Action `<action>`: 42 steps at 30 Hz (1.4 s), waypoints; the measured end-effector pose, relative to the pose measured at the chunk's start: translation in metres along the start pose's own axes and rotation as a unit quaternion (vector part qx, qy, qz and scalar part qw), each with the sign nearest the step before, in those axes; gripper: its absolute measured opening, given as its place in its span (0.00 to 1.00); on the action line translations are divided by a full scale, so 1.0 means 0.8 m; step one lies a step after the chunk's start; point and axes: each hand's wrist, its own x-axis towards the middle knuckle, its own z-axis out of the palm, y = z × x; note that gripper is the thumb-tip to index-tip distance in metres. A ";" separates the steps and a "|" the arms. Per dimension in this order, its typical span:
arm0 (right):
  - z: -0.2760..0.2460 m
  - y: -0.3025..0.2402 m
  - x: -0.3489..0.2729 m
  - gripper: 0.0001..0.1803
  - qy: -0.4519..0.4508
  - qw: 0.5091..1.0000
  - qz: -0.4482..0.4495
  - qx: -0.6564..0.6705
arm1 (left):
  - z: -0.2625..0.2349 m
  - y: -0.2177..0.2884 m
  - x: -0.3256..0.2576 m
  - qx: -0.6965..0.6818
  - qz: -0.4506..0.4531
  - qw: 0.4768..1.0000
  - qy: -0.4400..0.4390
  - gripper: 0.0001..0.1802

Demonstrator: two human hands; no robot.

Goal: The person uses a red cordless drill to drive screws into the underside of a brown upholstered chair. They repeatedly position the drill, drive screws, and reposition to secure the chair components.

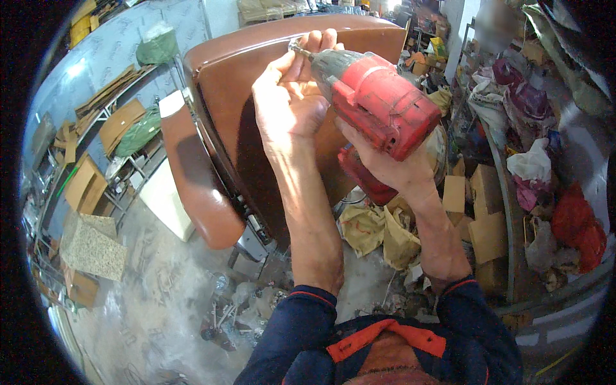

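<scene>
My right hand [399, 172] is wrapped round the handle of a red and black cordless power drill [385, 96]. Its nose points up and to the left, with a thin metal bit [303, 51] sticking out. Palm up, my left hand [289, 106] has its thumb and fingers curled around the bit's tip; a small shiny piece shows there, too small to name. Both hands are in front of a brown leather-like seat panel [224, 83], near its upper edge. At the panel's left stands a padded brown armrest [199, 186] with a metal bracket [253, 244] below.
Cardboard boxes [487, 192] and beige cloth bags [362, 228] sit to the right, beside a metal rail. Racks with brown boards [122, 125] line the left. Loose hardware in clear plastic [234, 314] lies on the floor. Red cloth [577, 224] is heaped far right.
</scene>
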 end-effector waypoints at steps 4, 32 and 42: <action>-0.012 -0.016 0.003 0.18 -0.031 0.999 -0.029 0.026 | 0.000 0.002 -0.002 0.034 0.008 0.999 -0.010 0.20; 0.000 -0.001 -0.005 0.16 0.012 0.999 -0.014 -0.033 | -0.001 -0.002 0.005 -0.017 0.010 1.000 0.008 0.16; -0.004 -0.013 -0.008 0.19 0.030 0.996 0.002 -0.089 | -0.011 -0.007 0.001 -0.101 -0.010 0.993 -0.055 0.13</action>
